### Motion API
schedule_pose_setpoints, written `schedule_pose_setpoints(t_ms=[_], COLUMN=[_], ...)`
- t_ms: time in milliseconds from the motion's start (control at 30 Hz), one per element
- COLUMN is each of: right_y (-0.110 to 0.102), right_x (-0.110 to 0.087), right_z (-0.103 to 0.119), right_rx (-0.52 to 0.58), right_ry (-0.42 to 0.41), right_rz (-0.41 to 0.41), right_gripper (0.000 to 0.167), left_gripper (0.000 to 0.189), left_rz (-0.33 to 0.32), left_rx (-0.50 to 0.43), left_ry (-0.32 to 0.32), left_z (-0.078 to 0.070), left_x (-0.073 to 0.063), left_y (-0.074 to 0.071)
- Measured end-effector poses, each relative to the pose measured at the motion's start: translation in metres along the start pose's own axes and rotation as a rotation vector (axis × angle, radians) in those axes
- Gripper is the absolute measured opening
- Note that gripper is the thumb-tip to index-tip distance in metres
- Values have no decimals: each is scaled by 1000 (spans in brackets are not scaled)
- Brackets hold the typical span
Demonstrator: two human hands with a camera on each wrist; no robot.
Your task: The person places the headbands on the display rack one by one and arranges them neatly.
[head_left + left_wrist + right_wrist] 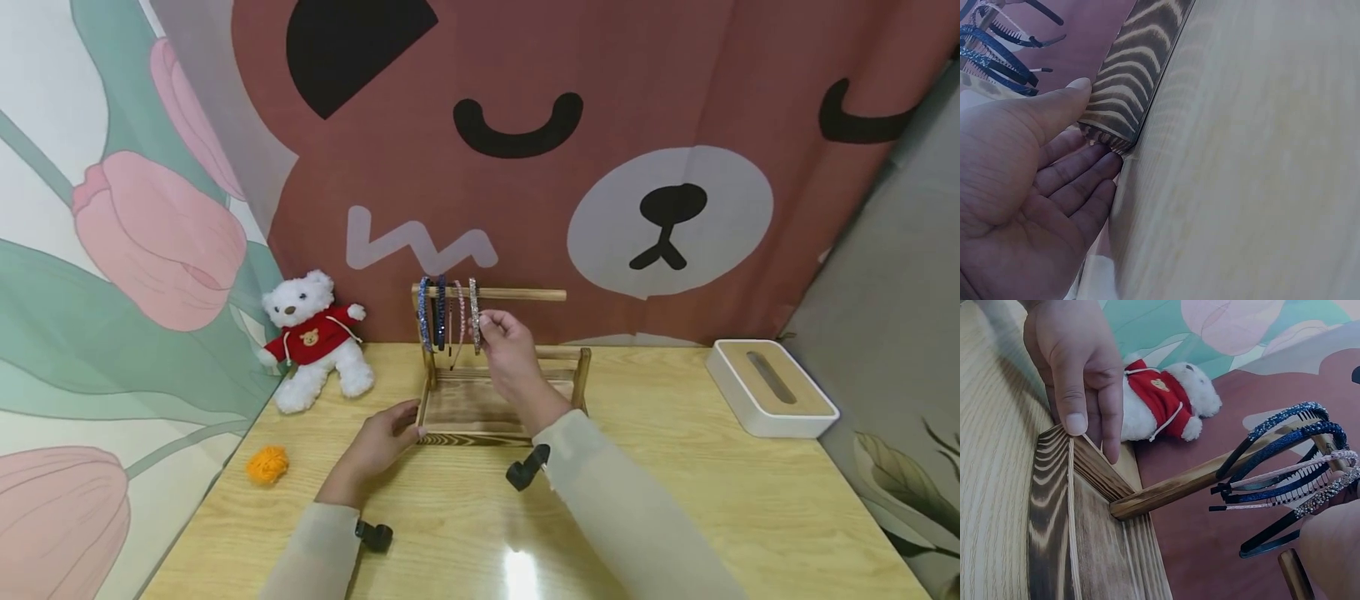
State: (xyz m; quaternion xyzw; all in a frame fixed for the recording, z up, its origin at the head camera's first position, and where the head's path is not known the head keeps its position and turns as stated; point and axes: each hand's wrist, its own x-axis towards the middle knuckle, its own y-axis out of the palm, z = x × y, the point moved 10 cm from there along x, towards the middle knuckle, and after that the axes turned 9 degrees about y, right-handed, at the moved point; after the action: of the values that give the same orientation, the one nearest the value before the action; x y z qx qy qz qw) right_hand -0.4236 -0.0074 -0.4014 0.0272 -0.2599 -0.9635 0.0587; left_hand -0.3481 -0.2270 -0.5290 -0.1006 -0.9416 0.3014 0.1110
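A wooden headband stand (pixel 476 439) with a top rod (pixel 528 295) and a low tray base stands on the table. My right hand (pixel 517 354) pinches a silver glittery headband (pixel 475 321), which hangs over the rod. To its left on the rod hang a pink headband (pixel 461 310), a dark blue one (pixel 441 315) and a lighter blue sparkly one (pixel 424 315). At the base's front left corner, my left hand (pixel 382 437) grips the wood, thumb on the edge and fingers at the end, as the left wrist view shows. Part of my right hand (pixel 1335 550) is cut off in the right wrist view.
A white teddy bear (pixel 315 342) in a red sweater sits left of the stand. Nearer me lies a ball of orange yarn (pixel 267 465). A white tissue box (pixel 772 387) with a wooden lid stands at the right. Behind the table hangs a bear-patterned curtain (pixel 525 200).
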Motion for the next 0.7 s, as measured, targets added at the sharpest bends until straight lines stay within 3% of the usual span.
schedule_pose_setpoints(t_ms=[500, 700], right_y=[2, -4], right_x=[2, 2], right_z=[-6, -5], right_rx=[-52, -116], right_ry=[11, 17], right_rz=[2, -14], right_gripper=[14, 23], left_gripper=[63, 64], left_rz=[-6, -1], left_rx=[10, -2], left_ry=[-20, -13], left_z=[3, 5], left_x=[-3, -3], left_y=[-4, -5])
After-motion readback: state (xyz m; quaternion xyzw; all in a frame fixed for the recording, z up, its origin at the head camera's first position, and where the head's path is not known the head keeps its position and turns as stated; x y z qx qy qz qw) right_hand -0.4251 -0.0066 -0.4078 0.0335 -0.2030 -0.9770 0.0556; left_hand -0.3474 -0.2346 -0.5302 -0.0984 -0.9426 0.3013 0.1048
